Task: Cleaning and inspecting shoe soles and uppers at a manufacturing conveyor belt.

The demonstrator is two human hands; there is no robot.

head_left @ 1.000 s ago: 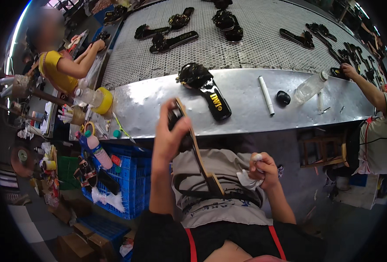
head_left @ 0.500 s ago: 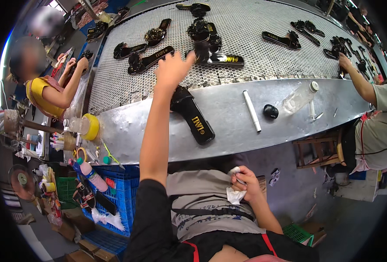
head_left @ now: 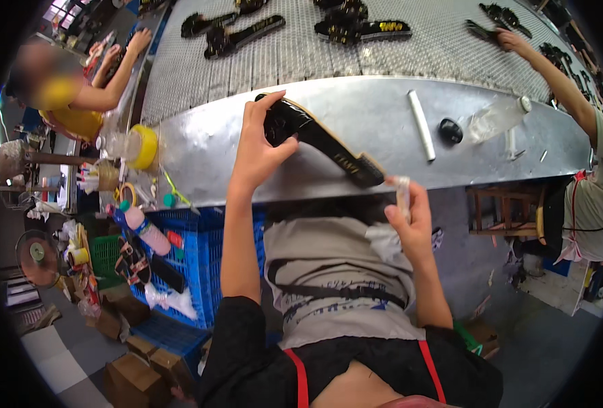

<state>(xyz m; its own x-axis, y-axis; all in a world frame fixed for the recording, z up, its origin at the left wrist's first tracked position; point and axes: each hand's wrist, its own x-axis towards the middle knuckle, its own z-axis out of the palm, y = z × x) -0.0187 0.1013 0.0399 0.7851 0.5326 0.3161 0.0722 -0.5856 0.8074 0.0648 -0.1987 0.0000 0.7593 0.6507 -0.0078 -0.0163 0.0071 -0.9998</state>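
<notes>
My left hand (head_left: 255, 153) grips a black slide sandal (head_left: 325, 144) by its toe end, thumb and fingers around the strap part. The sandal is tilted over the metal ledge, its heel pointing toward my right hand (head_left: 415, 224). That hand is by the heel, with a crumpled white cloth (head_left: 385, 239) hanging from its palm and a white wrap on one finger. Whether the right fingertips touch the heel, I cannot tell.
Beyond the metal ledge (head_left: 213, 146) lies a mesh-topped belt with black sandals (head_left: 247, 35). A white marker (head_left: 421, 126), a round black object (head_left: 450, 130) and a clear bottle (head_left: 498, 119) are to the right. Co-workers stand at both sides; a blue crate (head_left: 206, 262) is below left.
My left hand has come down from the belt and taken hold of the sandal on the ledge, lifting and tilting it. My right hand has risen from my lap to the heel.
</notes>
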